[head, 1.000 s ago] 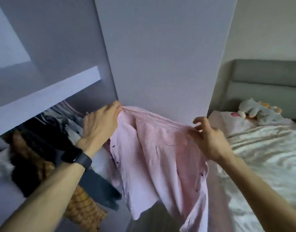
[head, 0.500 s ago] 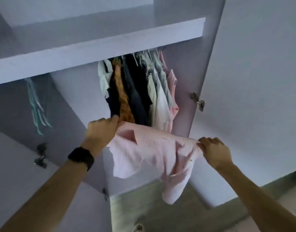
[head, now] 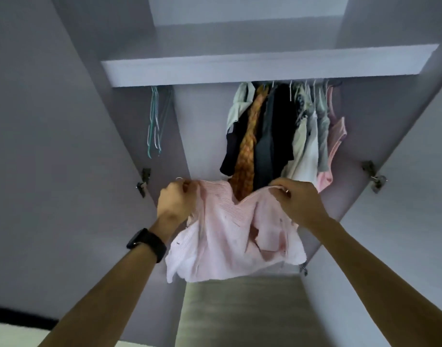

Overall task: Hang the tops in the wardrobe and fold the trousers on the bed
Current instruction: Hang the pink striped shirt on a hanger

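A pink striped shirt (head: 230, 236) hangs between both my hands in front of the open wardrobe (head: 265, 66). My left hand (head: 176, 200), with a black watch on its wrist, grips the shirt's left shoulder. My right hand (head: 297, 200) pinches the right shoulder near the collar. The shirt's body droops below, crumpled. Whether a hanger is inside it cannot be told. Behind the shirt, several tops (head: 285, 136) hang on the rail under the shelf: dark, orange-patterned, white, grey and pink ones.
Several empty hangers (head: 154, 121) dangle at the rail's left end. Both wardrobe doors (head: 52, 146) stand open to either side, with metal hinges (head: 373, 176) showing. Wood-look floor (head: 240, 314) lies below, in front of the wardrobe.
The view swung from the bed to face the wardrobe squarely. Both hands carried the pink shirt along and drew closer together, so its top edge now sags in the middle.
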`<state>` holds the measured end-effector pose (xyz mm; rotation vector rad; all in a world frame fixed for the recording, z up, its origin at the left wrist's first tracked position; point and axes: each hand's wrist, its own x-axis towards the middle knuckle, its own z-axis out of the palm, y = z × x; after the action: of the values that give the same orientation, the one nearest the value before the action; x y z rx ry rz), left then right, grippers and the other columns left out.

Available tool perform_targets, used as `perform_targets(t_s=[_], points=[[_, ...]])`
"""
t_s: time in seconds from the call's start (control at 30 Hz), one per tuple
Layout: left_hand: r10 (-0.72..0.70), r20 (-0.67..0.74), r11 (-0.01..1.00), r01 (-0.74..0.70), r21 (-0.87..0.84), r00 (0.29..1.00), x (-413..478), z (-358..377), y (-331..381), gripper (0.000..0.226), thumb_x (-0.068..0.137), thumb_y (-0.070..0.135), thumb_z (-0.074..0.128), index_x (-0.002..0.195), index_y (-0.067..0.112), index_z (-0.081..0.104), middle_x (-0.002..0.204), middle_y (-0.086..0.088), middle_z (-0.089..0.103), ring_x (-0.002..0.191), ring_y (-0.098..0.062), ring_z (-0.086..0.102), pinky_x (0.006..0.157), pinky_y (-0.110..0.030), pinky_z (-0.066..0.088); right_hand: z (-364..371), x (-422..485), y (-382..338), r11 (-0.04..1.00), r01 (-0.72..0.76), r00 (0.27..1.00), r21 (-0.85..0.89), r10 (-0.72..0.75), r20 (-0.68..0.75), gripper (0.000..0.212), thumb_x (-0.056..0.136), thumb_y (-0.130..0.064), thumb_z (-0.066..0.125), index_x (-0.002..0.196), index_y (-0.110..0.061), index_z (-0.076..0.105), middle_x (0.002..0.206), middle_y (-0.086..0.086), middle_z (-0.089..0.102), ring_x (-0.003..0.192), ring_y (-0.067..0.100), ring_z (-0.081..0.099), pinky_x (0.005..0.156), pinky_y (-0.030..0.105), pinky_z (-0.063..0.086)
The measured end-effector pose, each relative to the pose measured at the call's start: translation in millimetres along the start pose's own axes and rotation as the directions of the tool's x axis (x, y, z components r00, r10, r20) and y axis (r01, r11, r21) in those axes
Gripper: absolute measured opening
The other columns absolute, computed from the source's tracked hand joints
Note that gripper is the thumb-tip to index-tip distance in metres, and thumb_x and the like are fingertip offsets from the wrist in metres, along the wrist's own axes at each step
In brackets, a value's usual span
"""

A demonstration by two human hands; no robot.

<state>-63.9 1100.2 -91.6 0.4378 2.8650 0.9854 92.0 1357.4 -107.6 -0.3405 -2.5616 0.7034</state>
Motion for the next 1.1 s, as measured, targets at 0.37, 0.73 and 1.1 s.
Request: perform_targets(t_s=[0.37, 0.73, 1.1], points=[[0.214, 0.112, 0.909, -0.156, -0.388, 0.97, 0, -26, 4, 0.017, 0.093, 0.048, 0.067, 0.091, 0.034, 0.076, 0.089, 0.018, 0.074, 0.087, 0.0, 0.068, 0.083, -0.021, 0.053, 37, 49, -90, 0.928, 0.058, 0.984, 0.367, -0.115, 0.136, 0.01, 0.092, -0.02, 0.072, 0.1, -0.018, 0.077, 0.091, -0.015, 0.075, 0.088, 0.003, 0.069, 0.078, 0.012, 0.05], [0.327, 0.053, 0.933, -0.331, 0.141, 0.944, -4, -38, -13, 0.021, 0.096, 0.047, 0.058, 0.105, 0.036, 0.073, 0.101, 0.011, 0.066, 0.086, -0.016, 0.06, 0.071, -0.029, 0.044, 65, 48, -110, 0.904, 0.031, 0.974, 0.427, -0.124, 0.191, 0.014, 0.092, -0.023, 0.074, 0.104, -0.015, 0.078, 0.092, -0.011, 0.076, 0.088, 0.004, 0.07, 0.077, 0.013, 0.052], [0.204, -0.039, 0.963, -0.208, -0.172, 0.978, -14, -37, -17, 0.013, 0.089, 0.036, 0.067, 0.1, 0.037, 0.074, 0.095, 0.016, 0.073, 0.093, -0.008, 0.068, 0.088, -0.034, 0.054, 74, 57, -93, 0.874, -0.043, 0.891, 0.484, -0.186, 0.414, 0.018, 0.096, -0.029, 0.068, 0.112, -0.021, 0.073, 0.101, -0.011, 0.075, 0.091, 0.006, 0.071, 0.074, 0.029, 0.059]])
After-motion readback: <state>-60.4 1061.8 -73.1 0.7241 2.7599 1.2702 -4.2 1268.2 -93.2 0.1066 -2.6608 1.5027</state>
